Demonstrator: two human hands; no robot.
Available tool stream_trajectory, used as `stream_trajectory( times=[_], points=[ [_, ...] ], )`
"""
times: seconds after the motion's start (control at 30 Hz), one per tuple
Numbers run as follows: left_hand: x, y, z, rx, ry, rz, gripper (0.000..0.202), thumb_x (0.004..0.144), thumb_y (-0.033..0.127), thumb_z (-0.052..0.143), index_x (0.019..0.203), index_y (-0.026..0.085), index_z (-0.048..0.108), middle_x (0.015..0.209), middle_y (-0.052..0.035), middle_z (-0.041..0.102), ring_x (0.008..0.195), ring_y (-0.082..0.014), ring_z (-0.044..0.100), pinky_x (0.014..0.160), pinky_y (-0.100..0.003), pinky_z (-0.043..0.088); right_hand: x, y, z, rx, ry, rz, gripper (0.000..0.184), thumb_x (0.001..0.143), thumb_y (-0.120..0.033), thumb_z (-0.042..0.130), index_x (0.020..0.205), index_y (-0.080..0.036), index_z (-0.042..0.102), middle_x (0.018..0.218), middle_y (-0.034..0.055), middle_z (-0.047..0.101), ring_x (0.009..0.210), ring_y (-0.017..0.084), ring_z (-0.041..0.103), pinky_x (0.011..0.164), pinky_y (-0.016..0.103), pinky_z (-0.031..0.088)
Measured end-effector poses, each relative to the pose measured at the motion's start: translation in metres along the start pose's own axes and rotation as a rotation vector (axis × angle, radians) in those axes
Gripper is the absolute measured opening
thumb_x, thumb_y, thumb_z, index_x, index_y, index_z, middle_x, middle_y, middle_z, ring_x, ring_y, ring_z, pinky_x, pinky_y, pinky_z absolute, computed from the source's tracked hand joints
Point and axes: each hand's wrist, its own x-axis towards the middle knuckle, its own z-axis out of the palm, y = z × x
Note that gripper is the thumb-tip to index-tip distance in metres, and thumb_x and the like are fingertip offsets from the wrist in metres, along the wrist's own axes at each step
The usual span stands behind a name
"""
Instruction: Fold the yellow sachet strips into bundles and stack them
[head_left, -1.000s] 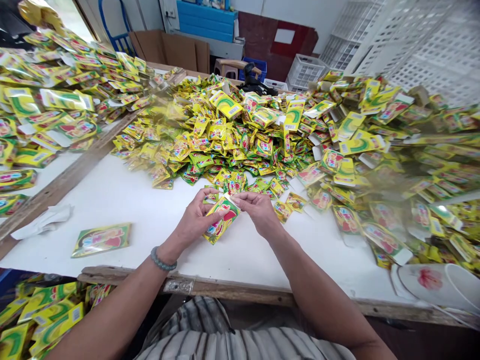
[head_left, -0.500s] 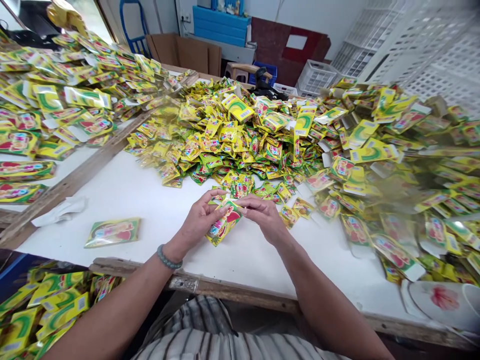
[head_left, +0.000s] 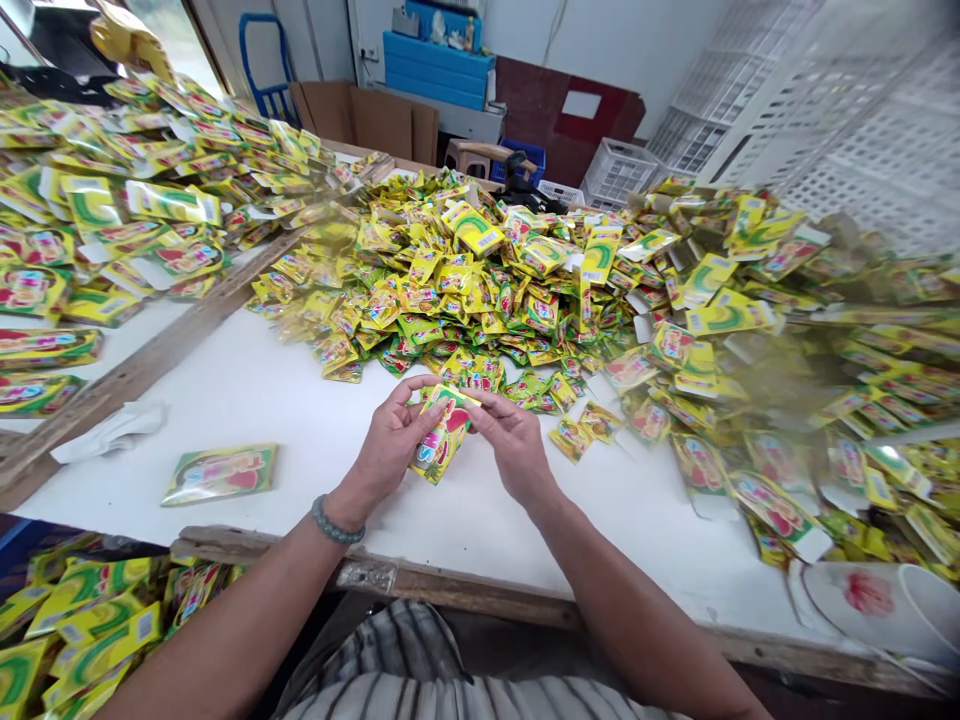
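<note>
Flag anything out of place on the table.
A crumpled white scrap, left side by the wooden strip: plain and creased, unlike the printed packs. The flowered cup at right may be tipped; can't tell.

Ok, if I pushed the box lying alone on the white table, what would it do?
The lone box would probably slide, not roll, since it lies flat. Its shiny surface suggests it may be slippery. Its straight edges hint it's fairly stiff.

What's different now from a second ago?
The small box has turned slightly, pointing more straight ahead, and the right hand has shifted at its far end. The left hand kept hold; nothing was let go. The packet pile and flowered cup stayed put.
</note>
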Motion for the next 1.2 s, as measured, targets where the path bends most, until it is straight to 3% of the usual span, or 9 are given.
stream_trajectory(
  times=[0.17, 0.3, 0.47, 0.73, 0.87, 0.97, 1.1, 1.2],
  points=[
    [0.000, 0.001, -0.007, 0.090, -0.082, -0.017, 0.060, 0.075, 0.042, 0.078, 0.126, 0.019, 0.056, 0.074, -0.0005, 0.072, 0.059, -0.0133, 0.065, 0.054, -0.021, 0.050, 0.011, -0.009, -0.030, -0.008, -0.164, 0.112, 0.018, 0.074, -0.040, 0.078, 0.087, -0.027, 0.081, 0.085, 0.0025, 0.077, 0.067, 0.013, 0.064, 0.066, 0.027, 0.052],
    [-0.003, 0.000, -0.011, 0.174, -0.160, -0.053, 0.057, 0.077, 0.042, 0.076, 0.126, 0.019, 0.059, 0.073, -0.0019, 0.072, 0.058, -0.0138, 0.064, 0.052, -0.021, 0.048, 0.014, -0.011, -0.049, 0.032, -0.335, 0.265, 0.027, 0.071, -0.043, 0.081, 0.089, -0.022, 0.081, 0.079, 0.0062, 0.078, 0.068, 0.015, 0.069, 0.067, 0.028, 0.055],
    [-0.004, 0.001, -0.012, 0.206, -0.236, -0.095, 0.054, 0.076, 0.042, 0.077, 0.122, 0.018, 0.063, 0.074, -0.0034, 0.072, 0.060, -0.0156, 0.065, 0.054, -0.023, 0.049, 0.014, -0.009, -0.058, 0.058, -0.425, 0.345, 0.029, 0.065, -0.042, 0.085, 0.085, -0.021, 0.081, 0.084, 0.0075, 0.078, 0.067, 0.016, 0.071, 0.068, 0.030, 0.059],
    [-0.001, -0.004, -0.016, 0.220, -0.196, -0.112, 0.055, 0.075, 0.041, 0.078, 0.123, 0.019, 0.063, 0.072, -0.0017, 0.070, 0.057, -0.0147, 0.064, 0.051, -0.022, 0.047, 0.011, -0.007, -0.048, -0.059, -0.372, 0.273, 0.026, 0.067, -0.040, 0.081, 0.084, -0.020, 0.081, 0.080, 0.0060, 0.078, 0.069, 0.017, 0.070, 0.069, 0.032, 0.059],
    [-0.001, -0.006, -0.014, 0.321, -0.154, -0.058, 0.053, 0.077, 0.044, 0.075, 0.121, 0.016, 0.064, 0.074, -0.0037, 0.071, 0.061, -0.0163, 0.065, 0.055, -0.023, 0.048, 0.010, -0.001, -0.039, -0.265, -0.292, 0.138, 0.019, 0.073, -0.030, 0.073, 0.087, -0.021, 0.082, 0.074, 0.0044, 0.076, 0.064, 0.016, 0.065, 0.061, 0.027, 0.052],
    [-0.001, -0.008, -0.012, 0.424, -0.089, 0.039, 0.048, 0.078, 0.041, 0.074, 0.118, 0.016, 0.066, 0.078, -0.0046, 0.073, 0.068, -0.0177, 0.066, 0.060, -0.024, 0.049, 0.009, -0.003, -0.036, -0.385, -0.253, 0.032, 0.016, 0.076, -0.025, 0.069, 0.085, -0.022, 0.082, 0.078, 0.0045, 0.076, 0.069, 0.017, 0.065, 0.063, 0.028, 0.050],
    [0.000, -0.009, -0.011, 0.430, -0.026, 0.100, 0.046, 0.076, 0.039, 0.075, 0.117, 0.018, 0.068, 0.084, -0.0045, 0.074, 0.071, -0.0182, 0.066, 0.063, -0.025, 0.051, 0.008, -0.009, -0.037, -0.287, -0.298, 0.051, 0.019, 0.079, -0.032, 0.068, 0.089, -0.023, 0.081, 0.090, 0.0060, 0.075, 0.082, 0.019, 0.066, 0.070, 0.030, 0.051],
    [-0.001, -0.007, -0.010, 0.357, -0.007, 0.086, 0.050, 0.075, 0.041, 0.076, 0.118, 0.017, 0.065, 0.085, -0.0047, 0.073, 0.070, -0.0175, 0.066, 0.063, -0.025, 0.051, 0.006, -0.008, -0.030, -0.273, -0.248, -0.009, 0.019, 0.077, -0.035, 0.072, 0.090, -0.022, 0.080, 0.090, 0.0063, 0.072, 0.082, 0.019, 0.065, 0.071, 0.030, 0.051]
  ],
)
